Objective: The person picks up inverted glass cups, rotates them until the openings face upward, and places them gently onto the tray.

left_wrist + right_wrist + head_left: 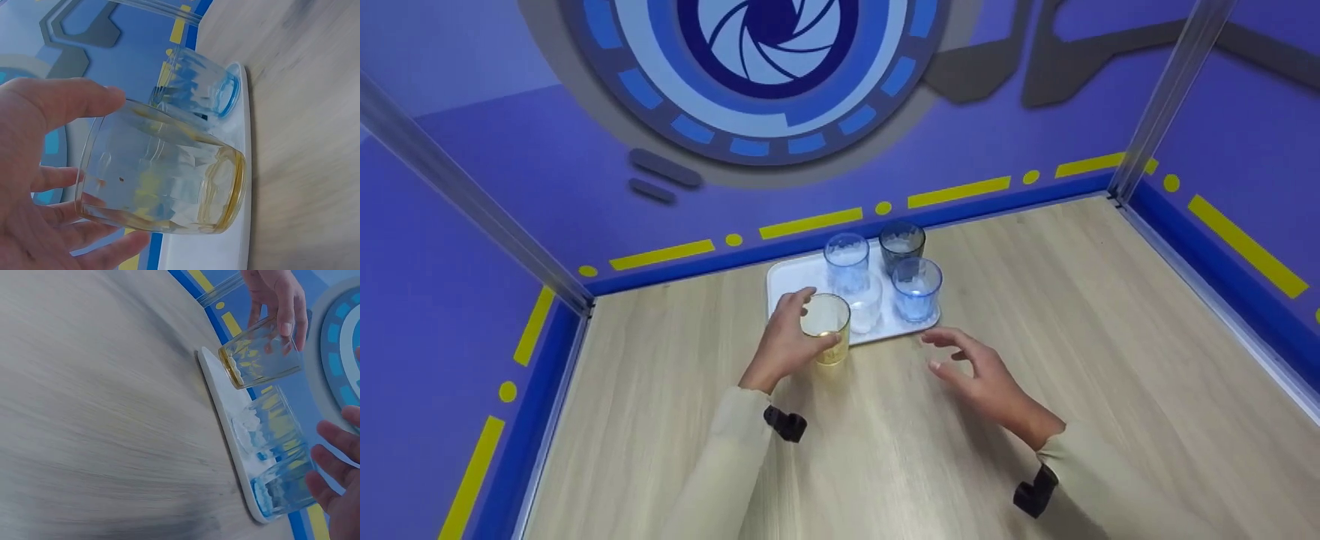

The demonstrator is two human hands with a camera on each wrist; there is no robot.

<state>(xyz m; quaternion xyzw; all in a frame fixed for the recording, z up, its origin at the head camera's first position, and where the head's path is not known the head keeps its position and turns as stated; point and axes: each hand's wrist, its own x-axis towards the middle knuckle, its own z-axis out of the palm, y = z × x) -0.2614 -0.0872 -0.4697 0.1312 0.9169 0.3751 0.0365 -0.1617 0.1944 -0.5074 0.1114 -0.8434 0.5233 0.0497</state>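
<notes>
My left hand point(790, 337) grips an amber-tinted drinking glass point(826, 330) by its upper part, thumb on one side and fingers on the other. In the right wrist view this glass point(261, 354) is tilted, with its base at the near end of a white tray point(211, 370); I cannot tell whether they touch. On the tray stand a clear glass point(865, 306), a pale blue glass point(847, 259), a blue glass point(916, 292) and a dark grey glass point(901, 241). My right hand point(979, 375) hovers by the tray's front right corner, fingers loosely bent, holding nothing.
The tray point(789, 276) lies on a wood-grain table point(885, 450), near the blue-purple back wall point(735, 202). Side walls point(1245, 187) with metal corner posts point(1166, 105) border the table. Bare wood surface extends in front of the tray and to both sides.
</notes>
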